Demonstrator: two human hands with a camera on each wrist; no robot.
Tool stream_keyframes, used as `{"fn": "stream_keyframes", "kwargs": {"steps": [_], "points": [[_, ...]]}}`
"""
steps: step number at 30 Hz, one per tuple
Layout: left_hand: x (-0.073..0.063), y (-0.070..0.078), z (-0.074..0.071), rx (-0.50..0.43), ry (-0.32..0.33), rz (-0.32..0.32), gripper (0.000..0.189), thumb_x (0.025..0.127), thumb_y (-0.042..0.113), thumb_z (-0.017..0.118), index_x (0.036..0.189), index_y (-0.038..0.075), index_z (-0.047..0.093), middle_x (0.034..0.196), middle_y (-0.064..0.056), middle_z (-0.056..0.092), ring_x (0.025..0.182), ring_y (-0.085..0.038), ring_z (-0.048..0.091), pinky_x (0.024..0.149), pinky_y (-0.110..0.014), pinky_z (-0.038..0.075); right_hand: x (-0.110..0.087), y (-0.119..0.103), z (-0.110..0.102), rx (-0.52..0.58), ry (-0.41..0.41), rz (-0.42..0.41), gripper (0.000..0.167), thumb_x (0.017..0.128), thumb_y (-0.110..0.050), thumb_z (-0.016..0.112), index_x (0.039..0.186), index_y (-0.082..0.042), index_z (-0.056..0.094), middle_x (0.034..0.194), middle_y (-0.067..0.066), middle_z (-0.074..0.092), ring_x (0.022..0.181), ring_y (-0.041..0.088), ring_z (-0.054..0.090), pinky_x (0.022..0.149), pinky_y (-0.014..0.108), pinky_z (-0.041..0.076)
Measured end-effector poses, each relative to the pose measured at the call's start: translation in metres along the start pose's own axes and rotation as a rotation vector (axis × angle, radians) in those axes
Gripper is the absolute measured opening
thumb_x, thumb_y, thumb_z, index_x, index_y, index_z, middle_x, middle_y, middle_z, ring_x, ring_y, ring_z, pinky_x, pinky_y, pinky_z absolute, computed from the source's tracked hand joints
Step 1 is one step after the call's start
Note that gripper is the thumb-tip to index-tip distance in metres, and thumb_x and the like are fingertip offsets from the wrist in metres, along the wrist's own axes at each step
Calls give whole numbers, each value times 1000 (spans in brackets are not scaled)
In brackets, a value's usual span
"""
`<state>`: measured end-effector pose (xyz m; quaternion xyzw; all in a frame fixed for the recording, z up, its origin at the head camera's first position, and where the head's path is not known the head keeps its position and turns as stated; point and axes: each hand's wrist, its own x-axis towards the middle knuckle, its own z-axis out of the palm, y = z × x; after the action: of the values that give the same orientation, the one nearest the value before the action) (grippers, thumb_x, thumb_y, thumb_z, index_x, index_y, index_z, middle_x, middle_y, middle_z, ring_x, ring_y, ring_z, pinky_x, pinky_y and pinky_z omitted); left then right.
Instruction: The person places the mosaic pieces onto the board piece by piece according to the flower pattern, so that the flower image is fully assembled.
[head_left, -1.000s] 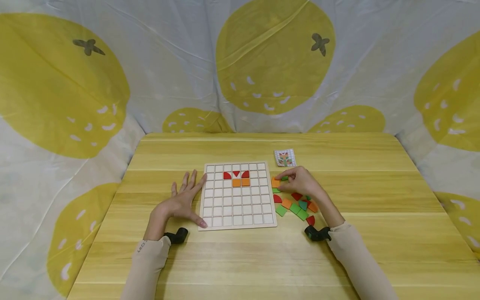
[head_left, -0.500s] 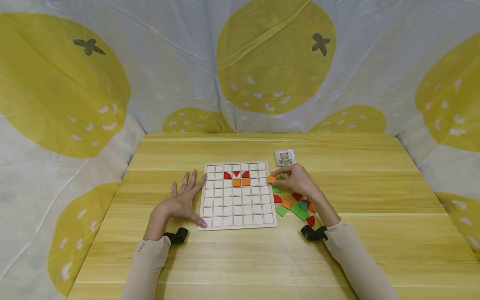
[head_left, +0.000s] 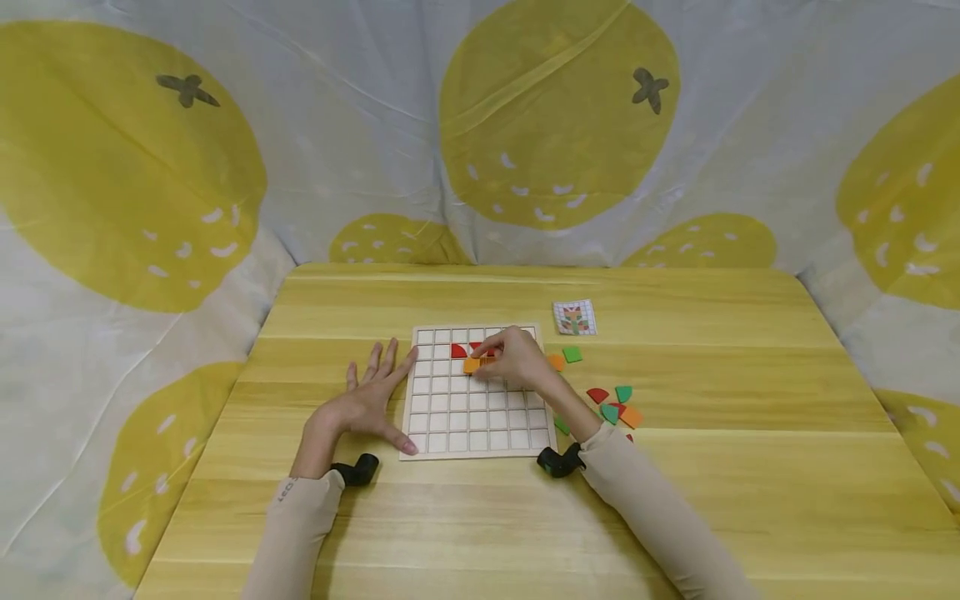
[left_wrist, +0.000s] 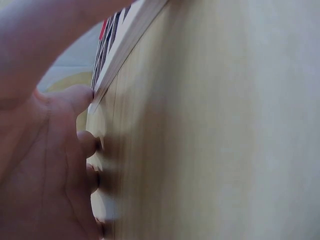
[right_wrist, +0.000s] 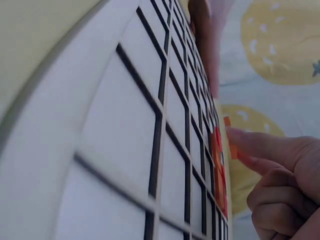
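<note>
My right hand (head_left: 519, 358) pinches an orange square tile (right_wrist: 233, 151) between thumb and finger. It is over the upper middle of the wooden grid board (head_left: 438, 418). In the right wrist view the tile stands just above the board's surface. A red quarter-circle piece (head_left: 458, 352) lies in a cell there. Other red and orange pieces (right_wrist: 218, 172) in the cells are partly covered by the right fingers in the head view. With fingers spread, my left hand (head_left: 358, 408) rests at the board's left side, thumb on its lower corner and index fingertip on its edge.
Right of the board lie loose pieces: a green square (head_left: 572, 354), a red quarter-circle (head_left: 597, 395), a teal piece (head_left: 610, 412) and an orange tile (head_left: 632, 417). A small patterned card (head_left: 574, 317) lies behind them. The right forearm covers part of the pile.
My right hand has picked the orange tile from the loose pieces and carried it left over the board to the placed orange squares. The left hand keeps its place.
</note>
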<state>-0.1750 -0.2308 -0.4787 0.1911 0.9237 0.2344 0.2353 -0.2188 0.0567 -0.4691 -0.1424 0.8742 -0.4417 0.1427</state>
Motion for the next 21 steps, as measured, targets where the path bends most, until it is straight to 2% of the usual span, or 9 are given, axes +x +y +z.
{"fn": "stream_keyframes", "kwargs": {"steps": [6, 13, 18, 21], "points": [[1, 0, 1, 0, 0, -8, 154, 58, 52, 99, 167, 15, -4, 169, -25, -25, 155, -48, -27, 115, -78, -19, 7, -1, 12, -33, 31, -8, 22, 79, -13, 90, 99, -9, 83, 59, -5, 51, 54, 8, 38, 53, 21, 29], [0, 1, 1, 5, -3, -4, 155, 57, 53, 98, 167, 15, -4, 169, -25, -26, 155, -48, -28, 114, -79, -19, 6, 4, 10, 12, 17, 6, 22, 81, -14, 89, 102, -13, 83, 61, -4, 51, 54, 10, 35, 55, 22, 28], [0, 1, 0, -4, 0, -5, 154, 58, 53, 98, 167, 15, -4, 169, -25, -25, 155, -48, -28, 114, -79, -19, 8, 6, 9, 30, -3, 16, 21, 82, -15, 88, 103, -14, 84, 57, -4, 46, 52, 8, 32, 52, 21, 24], [1, 1, 0, -8, -1, -3, 154, 58, 52, 98, 167, 15, -4, 169, -25, -25, 155, -48, -28, 115, -79, -19, 9, 7, 10, 24, 1, 12, 20, 82, -15, 88, 102, -13, 84, 61, -1, 54, 52, 8, 33, 52, 20, 25]]}}
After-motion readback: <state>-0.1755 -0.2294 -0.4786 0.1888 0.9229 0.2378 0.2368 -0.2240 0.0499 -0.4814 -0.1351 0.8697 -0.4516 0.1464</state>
